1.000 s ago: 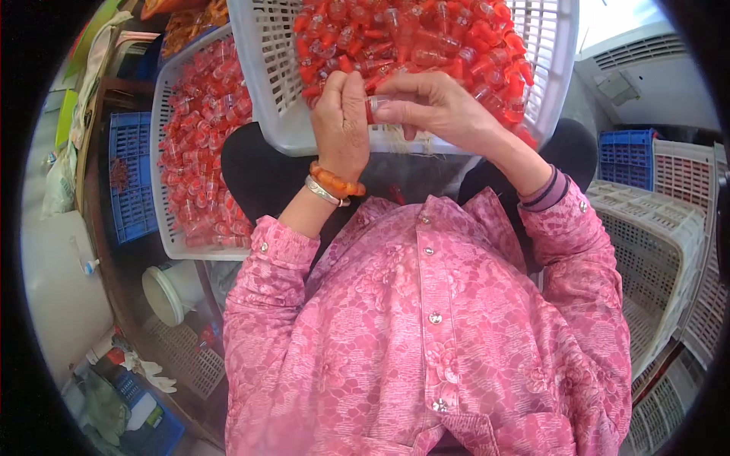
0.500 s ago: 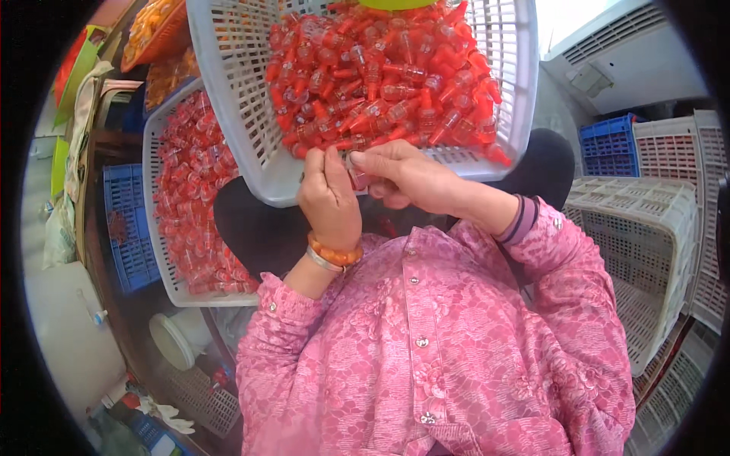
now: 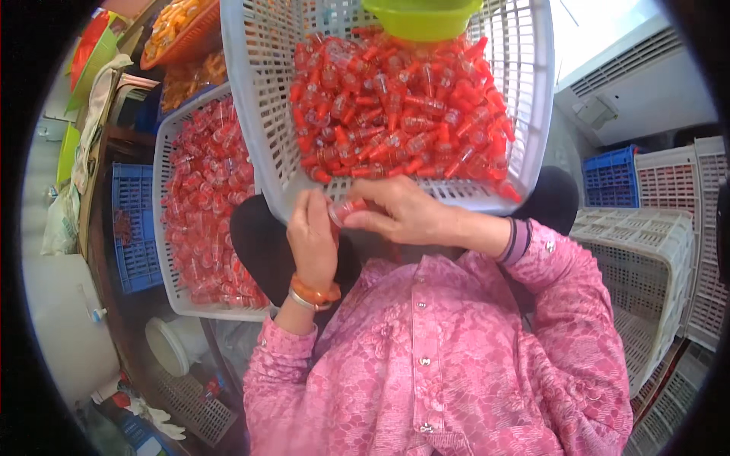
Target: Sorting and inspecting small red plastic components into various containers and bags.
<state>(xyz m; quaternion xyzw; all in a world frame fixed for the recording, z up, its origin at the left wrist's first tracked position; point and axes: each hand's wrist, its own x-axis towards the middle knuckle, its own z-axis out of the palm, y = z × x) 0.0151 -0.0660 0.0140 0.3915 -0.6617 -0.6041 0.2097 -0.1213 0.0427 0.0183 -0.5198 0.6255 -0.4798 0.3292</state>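
Red-and-clear, the small bottle (image 3: pixel 347 210) pinched in your right hand (image 3: pixel 401 213) wanted light, steady pressure beside your curled left hand (image 3: pixel 310 242), whose hold I couldn't tell.

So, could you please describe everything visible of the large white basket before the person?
The white basket looks plastic, with slotted walls and a plain rim. It sits open-topped by the dark-clad knees; contact there is unclear. Small red-and-clear bottles are heaped inside, beside a green bowl. The picture cuts off its far end.

Workshop: plastic crates (image 3: pixel 262 114) full of red bottles (image 3: pixel 395 114)
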